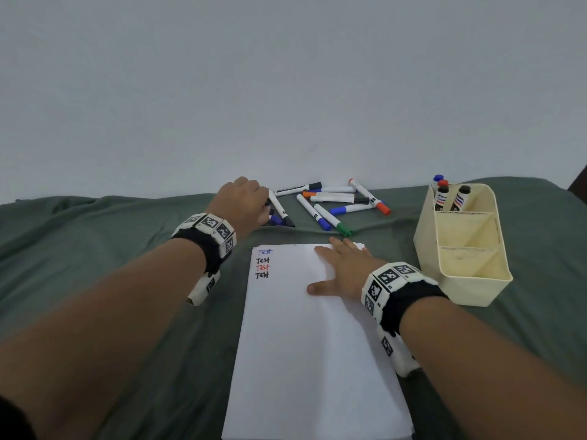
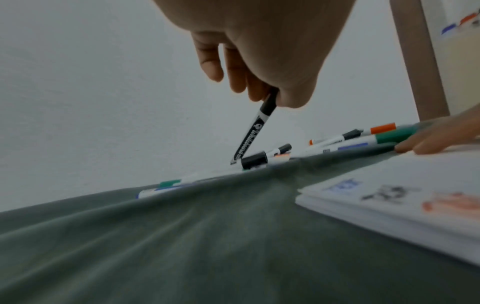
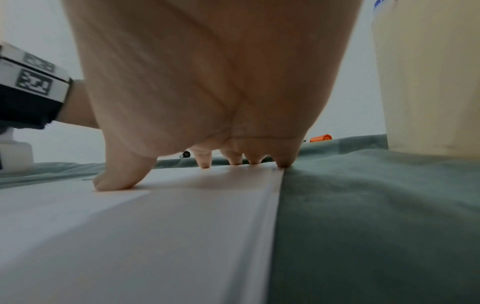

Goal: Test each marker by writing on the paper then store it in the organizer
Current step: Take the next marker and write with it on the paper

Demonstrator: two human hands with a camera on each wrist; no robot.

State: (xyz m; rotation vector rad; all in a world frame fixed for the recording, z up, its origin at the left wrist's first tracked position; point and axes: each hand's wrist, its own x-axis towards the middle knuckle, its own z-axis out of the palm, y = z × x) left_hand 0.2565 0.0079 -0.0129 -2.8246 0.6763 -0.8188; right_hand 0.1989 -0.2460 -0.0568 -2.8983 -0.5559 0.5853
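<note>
My left hand point(image 1: 251, 201) reaches to the left end of the loose marker pile point(image 1: 336, 201) and pinches a black marker point(image 2: 250, 135) by its upper end. The marker tilts steeply, its lower end down among the others. My right hand point(image 1: 343, 268) lies flat with straight fingers on the top right of the white paper stack point(image 1: 317, 328). Several lines of "Test" point(image 1: 263, 263) in blue, black and red sit at the sheet's top left. The cream organizer point(image 1: 470, 281) stands right of the paper, with several markers point(image 1: 444, 195) upright in its far compartment.
A green cloth point(image 1: 95, 249) with folds covers the surface. A plain pale wall point(image 1: 286, 90) rises just behind the marker pile. The organizer's two nearer compartments show nothing inside. A wooden post point(image 2: 415, 61) appears at the right in the left wrist view.
</note>
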